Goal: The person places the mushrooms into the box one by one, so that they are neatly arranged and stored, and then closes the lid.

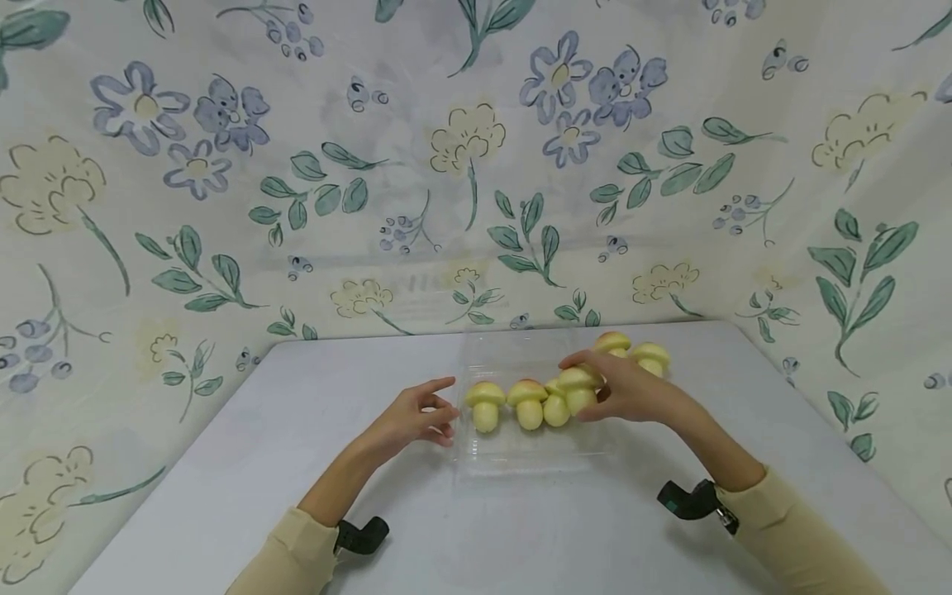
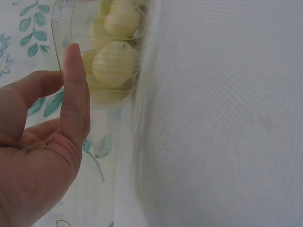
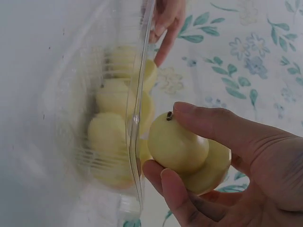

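My right hand (image 1: 628, 388) holds a pale yellow, mushroom-shaped piece (image 1: 580, 390) over the right part of a clear plastic box (image 1: 513, 450). In the right wrist view, thumb and fingers pinch the piece (image 3: 177, 144), whose rounded end has a small dark spot. Inside the box stand three more of these pieces, one (image 1: 486, 406) at the left, one (image 1: 529, 405) in the middle and one (image 1: 554, 411) partly covered by the held piece. My left hand (image 1: 416, 417) is at the box's left wall with loosely bent fingers; whether they touch it I cannot tell.
Behind my right hand, two more mushroom-shaped pieces, one farther back (image 1: 612, 341) and one to its right (image 1: 651, 357), sit on the white table (image 1: 357, 521). A flower-patterned cloth (image 1: 416, 182) hangs behind the table. Each wrist wears a black camera mount.
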A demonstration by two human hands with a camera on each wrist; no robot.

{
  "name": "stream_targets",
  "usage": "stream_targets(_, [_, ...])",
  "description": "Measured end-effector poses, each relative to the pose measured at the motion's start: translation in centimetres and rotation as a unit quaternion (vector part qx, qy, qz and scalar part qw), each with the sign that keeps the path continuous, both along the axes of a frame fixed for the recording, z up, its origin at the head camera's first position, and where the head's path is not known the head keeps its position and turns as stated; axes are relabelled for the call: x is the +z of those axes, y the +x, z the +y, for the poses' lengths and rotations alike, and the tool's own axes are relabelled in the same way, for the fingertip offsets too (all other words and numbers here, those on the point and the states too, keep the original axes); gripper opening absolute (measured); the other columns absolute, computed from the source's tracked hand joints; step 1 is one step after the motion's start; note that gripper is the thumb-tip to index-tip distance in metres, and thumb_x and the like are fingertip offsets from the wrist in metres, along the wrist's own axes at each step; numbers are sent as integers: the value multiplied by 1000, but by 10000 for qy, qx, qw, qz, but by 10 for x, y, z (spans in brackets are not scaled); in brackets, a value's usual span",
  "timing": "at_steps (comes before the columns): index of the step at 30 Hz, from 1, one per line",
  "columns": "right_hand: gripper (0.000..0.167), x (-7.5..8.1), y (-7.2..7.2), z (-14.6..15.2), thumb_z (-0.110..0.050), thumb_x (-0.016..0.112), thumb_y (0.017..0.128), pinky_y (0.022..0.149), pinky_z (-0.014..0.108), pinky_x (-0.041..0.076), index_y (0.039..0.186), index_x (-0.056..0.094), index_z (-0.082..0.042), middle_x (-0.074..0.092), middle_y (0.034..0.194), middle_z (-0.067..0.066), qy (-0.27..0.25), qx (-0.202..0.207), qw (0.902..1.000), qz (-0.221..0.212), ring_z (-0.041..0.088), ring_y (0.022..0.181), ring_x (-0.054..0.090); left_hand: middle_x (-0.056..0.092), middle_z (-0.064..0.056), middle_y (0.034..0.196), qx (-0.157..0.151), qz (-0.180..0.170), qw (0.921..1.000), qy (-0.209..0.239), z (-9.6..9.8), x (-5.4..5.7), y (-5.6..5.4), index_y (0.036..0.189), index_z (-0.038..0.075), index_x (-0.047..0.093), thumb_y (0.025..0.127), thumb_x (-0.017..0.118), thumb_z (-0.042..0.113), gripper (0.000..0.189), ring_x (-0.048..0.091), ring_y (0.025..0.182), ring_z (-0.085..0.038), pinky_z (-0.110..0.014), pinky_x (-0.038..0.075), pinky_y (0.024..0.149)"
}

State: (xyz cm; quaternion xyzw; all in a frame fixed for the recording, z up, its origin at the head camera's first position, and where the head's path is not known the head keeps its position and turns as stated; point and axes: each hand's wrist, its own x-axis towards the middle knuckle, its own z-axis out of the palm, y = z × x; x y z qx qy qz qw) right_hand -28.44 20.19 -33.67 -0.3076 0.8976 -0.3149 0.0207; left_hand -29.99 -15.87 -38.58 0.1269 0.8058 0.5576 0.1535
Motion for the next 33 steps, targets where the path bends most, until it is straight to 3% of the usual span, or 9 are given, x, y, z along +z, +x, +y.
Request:
stream_targets(8, [66, -4, 0, -15, -22, 83, 78, 73, 21, 54, 136, 53, -14, 61, 127, 7, 169, 115, 9998, 74, 17, 87, 59, 57, -13, 107, 16, -3, 10000, -40, 0, 1, 0, 154, 7, 28, 94, 65, 11, 71, 66, 76, -16, -31, 63, 73])
stream_targets(15, [65, -2, -1, -37, -25, 83, 79, 76, 25, 54, 136, 53, -18, 59, 130, 2, 114, 354, 9993, -98, 17, 93, 56, 58, -14, 107, -42, 7, 10000, 38, -1, 0, -1, 154, 5, 27, 94, 66, 12, 72, 66, 76, -16, -32, 63, 72])
stream_targets(21, [64, -3, 0, -56, -23, 83, 79, 75, 23, 53, 135, 53, -17, 59, 127, 3, -9, 640, 9977, -224, 16, 94, 54, 58, -15, 107, -67, 34, 10000, 55, 0, 0, -1, 154, 5, 27, 94, 64, 9, 71, 66, 75, -16, -32, 63, 72])
stream_targets(33, [63, -13, 3, -89, -22, 82, 80, 79, 28, 55, 136, 52, -19, 59, 124, 4, 169, 727, 9968, -272, 15, 93, 55, 58, -14, 107, -75, 33, 10000, 54, -1, 1, 1, 154, 5, 27, 94, 65, 12, 71, 66, 75, -15, -31, 63, 72])
